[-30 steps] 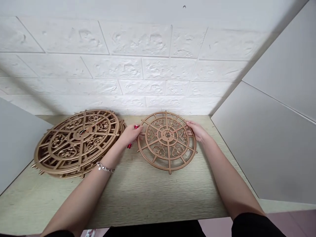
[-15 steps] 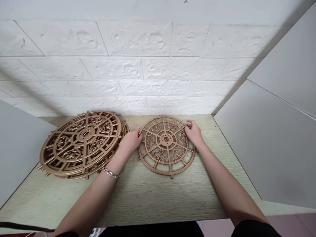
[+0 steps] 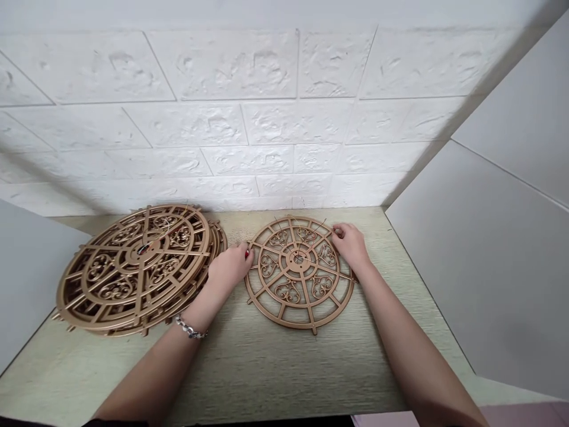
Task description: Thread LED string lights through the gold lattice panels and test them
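Observation:
A round golden-brown openwork frame [image 3: 313, 329] with spokes and scroll ornaments lies on the table in front of me. Thin wires show around its hub. My left hand [image 3: 232, 265] is closed at the frame's left rim, the fingers pinching near a spoke end. On the opposite side my right hand [image 3: 351, 242] pinches the upper right rim. To the left of my left hand sits a stack of similar round frames [image 3: 133, 290], the top one tilted and carrying wires at its middle.
The pale greenish table [image 3: 267, 379] runs back to a white brick-patterned wall [image 3: 249, 118]. A grey-white panel [image 3: 502, 261] stands at the right and another panel [image 3: 26, 273] at the left.
My view has shifted slightly, so the stack appears lower and further left. Both hands remain at the single frame's rim, with the right fingers drawn closer together.

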`<state>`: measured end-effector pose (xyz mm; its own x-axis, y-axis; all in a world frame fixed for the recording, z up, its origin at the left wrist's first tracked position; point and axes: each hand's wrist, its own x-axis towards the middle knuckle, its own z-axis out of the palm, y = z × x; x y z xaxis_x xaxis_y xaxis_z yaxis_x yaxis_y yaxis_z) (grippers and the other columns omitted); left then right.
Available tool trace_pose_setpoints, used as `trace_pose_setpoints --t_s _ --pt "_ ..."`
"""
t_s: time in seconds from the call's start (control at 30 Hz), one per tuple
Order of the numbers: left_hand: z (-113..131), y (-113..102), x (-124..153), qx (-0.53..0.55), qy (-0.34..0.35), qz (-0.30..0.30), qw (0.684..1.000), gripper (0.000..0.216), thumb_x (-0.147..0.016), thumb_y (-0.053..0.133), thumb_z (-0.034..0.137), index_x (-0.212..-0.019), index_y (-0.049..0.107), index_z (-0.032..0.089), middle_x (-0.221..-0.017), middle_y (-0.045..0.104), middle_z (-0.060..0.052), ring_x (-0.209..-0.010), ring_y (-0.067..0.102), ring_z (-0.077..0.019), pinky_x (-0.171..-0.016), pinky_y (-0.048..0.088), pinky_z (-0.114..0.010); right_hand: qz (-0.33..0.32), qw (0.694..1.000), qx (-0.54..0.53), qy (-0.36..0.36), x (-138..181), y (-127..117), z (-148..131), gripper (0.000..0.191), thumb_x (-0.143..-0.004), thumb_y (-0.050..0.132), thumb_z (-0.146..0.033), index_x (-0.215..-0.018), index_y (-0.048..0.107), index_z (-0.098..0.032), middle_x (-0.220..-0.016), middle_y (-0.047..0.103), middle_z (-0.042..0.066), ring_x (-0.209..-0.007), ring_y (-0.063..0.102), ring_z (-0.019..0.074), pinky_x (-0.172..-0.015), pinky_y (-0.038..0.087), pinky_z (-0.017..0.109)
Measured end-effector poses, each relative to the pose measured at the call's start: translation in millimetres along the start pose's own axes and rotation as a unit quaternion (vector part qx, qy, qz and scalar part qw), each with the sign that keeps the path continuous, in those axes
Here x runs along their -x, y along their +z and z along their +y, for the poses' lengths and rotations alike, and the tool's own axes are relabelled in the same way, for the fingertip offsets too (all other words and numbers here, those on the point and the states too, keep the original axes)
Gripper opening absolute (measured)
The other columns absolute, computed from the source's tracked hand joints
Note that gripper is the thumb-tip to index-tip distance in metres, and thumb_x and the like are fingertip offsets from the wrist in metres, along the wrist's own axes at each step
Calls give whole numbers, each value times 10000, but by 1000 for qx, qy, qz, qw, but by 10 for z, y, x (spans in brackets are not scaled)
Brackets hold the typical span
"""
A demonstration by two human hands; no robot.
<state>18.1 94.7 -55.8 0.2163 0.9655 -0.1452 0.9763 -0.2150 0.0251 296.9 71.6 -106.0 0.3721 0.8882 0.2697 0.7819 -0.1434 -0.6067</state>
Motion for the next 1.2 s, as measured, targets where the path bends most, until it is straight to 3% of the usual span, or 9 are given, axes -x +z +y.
trace_pose_setpoints --t_s 0.63,0.77,0.87,0.97,1.07,1.2 --pt "-59 62 17 17 16 16 1000 399 -865 276 402 -958 579 160 -934 631 -140 -812 620 -279 -649 478 -355 -13 999 29 -13 45 -27 3 334 -693 464 -193 -955 657 -118 -805 611 70 -790 538 197 -816 413 320" --pt "-91 71 13 34 29 19 999 434 -861 277 440 -947 584 145 -882 636 -160 -814 615 -298 -646 470 -363 -53 995 -4 82 -13 -172 -64 505 -701 548 -263 -1186 544 -123 -710 587 28 -701 532 182 -760 423 320" --pt "-97 57 26 56 32 30 997 439 -855 283 446 -920 586 135 -849 634 -167 -794 609 -299 -633 451 -349 3 991 -11 130 15 -228 -244 505 -706 574 -257 -1187 533 -108 -707 576 31 -699 532 181 -742 420 314" --pt "-110 31 51 105 42 59 992 401 -864 252 377 -842 577 143 -819 628 -151 -735 593 -270 -598 417 -320 4 998 -25 51 176 -170 -517 371 -771 512 -256 -1116 574 -133 -755 579 40 -692 528 171 -712 427 311" --pt "-124 0 79 170 71 118 976 323 -856 254 285 -748 533 162 -756 604 -108 -667 550 -213 -587 376 -290 -44 997 -3 -64 399 -52 -750 267 -827 457 -260 -1000 636 -164 -920 580 72 -789 532 173 -748 427 323" --pt "-74 -41 118 292 86 182 935 260 -847 271 266 -678 453 188 -660 539 -44 -638 493 -174 -594 344 -272 -72 984 92 -135 594 73 -883 243 -848 482 -326 -830 682 -189 -853 561 69 -862 506 207 -886 346 455"
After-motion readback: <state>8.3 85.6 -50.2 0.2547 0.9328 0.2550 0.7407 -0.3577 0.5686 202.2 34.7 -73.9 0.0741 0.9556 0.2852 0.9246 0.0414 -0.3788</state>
